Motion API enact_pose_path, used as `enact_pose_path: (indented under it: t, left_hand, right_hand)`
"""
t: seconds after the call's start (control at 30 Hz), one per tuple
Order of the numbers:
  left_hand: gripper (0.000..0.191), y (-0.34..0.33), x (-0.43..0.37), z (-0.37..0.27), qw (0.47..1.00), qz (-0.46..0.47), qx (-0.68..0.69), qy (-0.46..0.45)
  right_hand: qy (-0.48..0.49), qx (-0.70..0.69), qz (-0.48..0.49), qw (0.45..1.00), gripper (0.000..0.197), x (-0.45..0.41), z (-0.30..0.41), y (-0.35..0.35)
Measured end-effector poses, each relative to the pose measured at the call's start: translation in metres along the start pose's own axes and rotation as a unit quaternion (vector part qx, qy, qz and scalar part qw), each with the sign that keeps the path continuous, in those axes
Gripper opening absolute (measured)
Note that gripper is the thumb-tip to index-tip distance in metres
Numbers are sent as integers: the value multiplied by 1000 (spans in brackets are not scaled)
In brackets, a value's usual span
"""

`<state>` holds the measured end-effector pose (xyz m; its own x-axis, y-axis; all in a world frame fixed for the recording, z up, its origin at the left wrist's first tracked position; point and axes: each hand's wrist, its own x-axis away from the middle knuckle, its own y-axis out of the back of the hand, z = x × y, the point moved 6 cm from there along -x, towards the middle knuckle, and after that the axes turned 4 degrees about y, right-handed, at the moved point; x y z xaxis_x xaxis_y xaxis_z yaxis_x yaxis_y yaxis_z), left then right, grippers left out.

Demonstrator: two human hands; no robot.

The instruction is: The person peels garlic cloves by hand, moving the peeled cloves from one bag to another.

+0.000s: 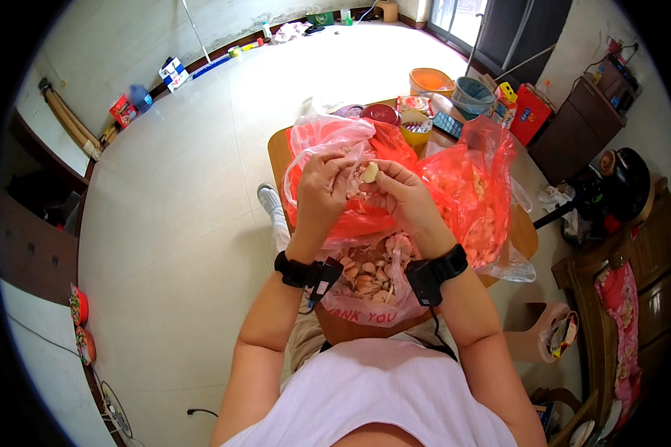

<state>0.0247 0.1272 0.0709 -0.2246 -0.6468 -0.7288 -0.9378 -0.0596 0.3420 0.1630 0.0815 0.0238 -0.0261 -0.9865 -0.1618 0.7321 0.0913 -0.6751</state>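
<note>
Between the thumb and fingers of my right hand (405,193) is a pale, peeled garlic clove (369,172). My left hand (325,180) is close beside it with the fingers bent inward; whether they pinch a scrap of skin cannot be made out. Both hands are above a red plastic bag (363,220) with a whitish bag (324,131) at its mouth and papery scraps inside. Nearer my body, an open translucent bag (363,317) with red lettering holds unpeeled garlic cloves (369,279) and a garlic bulb (400,245). To the right, another red bag (464,167) contains pale cloves (483,223).
All the bags rest on a small wooden table (279,153). Along its far side are a dark red lid (380,114), a yellow cup (415,137) and a smartphone (447,125). Buckets (473,99) stand beyond; a black fan (626,184) and wooden bench (581,290) are at right.
</note>
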Motion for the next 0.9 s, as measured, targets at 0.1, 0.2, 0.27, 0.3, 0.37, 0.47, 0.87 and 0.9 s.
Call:
enact_pose_path:
  t: [0.1,0.2,0.27,0.3,0.37,0.47,0.87,0.9]
  left_hand:
    - [16,-4,4,-11,998,42,40,28]
    - [15,-10,10,-6,991,87,44,94]
    - [15,-10,10,-6,987,88,72,118]
    - [14,-10,10,-4,981,90,99,142]
    - [14,-10,10,-2,981,93,100,137]
    - [12,-9,9,-1,981,93,98,137]
    - [8,-8,6,-16,994,67,-6,85]
    - [6,-8,6,-16,995,59,-14,84]
  right_hand:
    - [3,73,-33,997,22,-1,0,-1]
    - [14,132,-50,990,22,-1,-1,-1]
    - [24,165,-56,984,21,-2,-2,0]
    - [47,185,-42,981,20,-2,-2,0]
    - [71,205,-29,976,19,-1,0,-2]
    - [85,225,-37,970,17,0,2,-6]
    - [106,254,-48,960,14,0,3,-7]
    - [107,255,-45,960,15,0,4,-7]
